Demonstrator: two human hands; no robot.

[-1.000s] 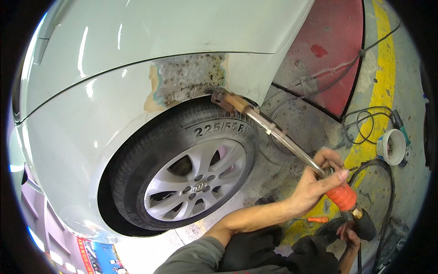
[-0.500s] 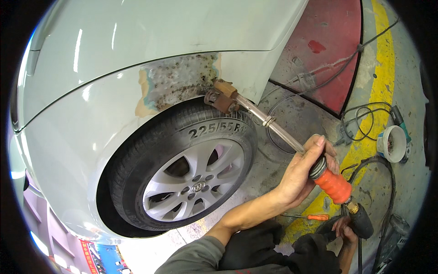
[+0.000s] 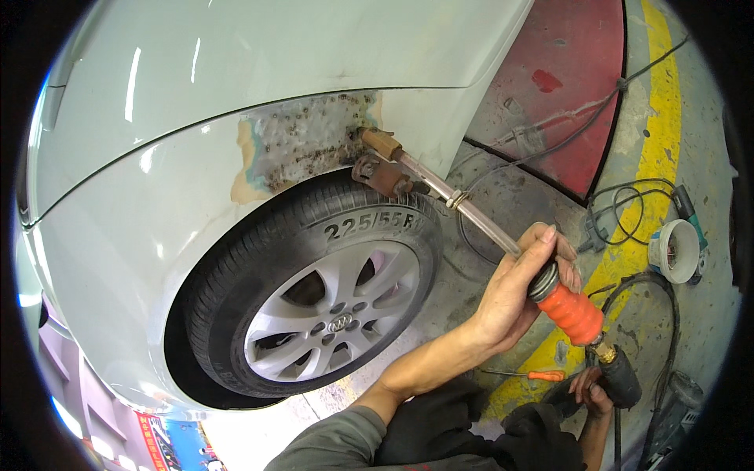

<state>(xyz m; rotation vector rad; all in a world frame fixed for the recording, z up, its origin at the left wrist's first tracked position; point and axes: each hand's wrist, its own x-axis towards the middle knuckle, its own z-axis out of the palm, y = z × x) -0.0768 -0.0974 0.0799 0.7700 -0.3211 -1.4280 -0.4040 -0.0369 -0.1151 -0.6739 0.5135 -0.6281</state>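
Observation:
My left hand (image 3: 522,286) is wrapped around a slide-hammer dent puller (image 3: 487,224), just ahead of its black rings and orange handle (image 3: 571,314). The puller's brass-coloured head (image 3: 382,144) has its tip at the right end of a bare, pitted metal patch (image 3: 306,137) on the white car's fender (image 3: 196,177). Below that head, a rusty clamp (image 3: 382,176) sits at the fender lip over the tyre. My right hand (image 3: 593,390) is closed beside the puller's black rear end (image 3: 619,377); what its fingers grip is hidden.
The wheel (image 3: 338,322) stands under the fender. An orange-handled screwdriver (image 3: 544,375) lies on the floor. At the right are a white tub (image 3: 674,251), a green power tool (image 3: 688,208) and black cables (image 3: 671,314). A red panel (image 3: 550,86) lies beyond the car.
The puller's head has shifted left and up, off the clamp, to the bare patch. My left hand has moved slightly up and left with it; my right hand has barely moved.

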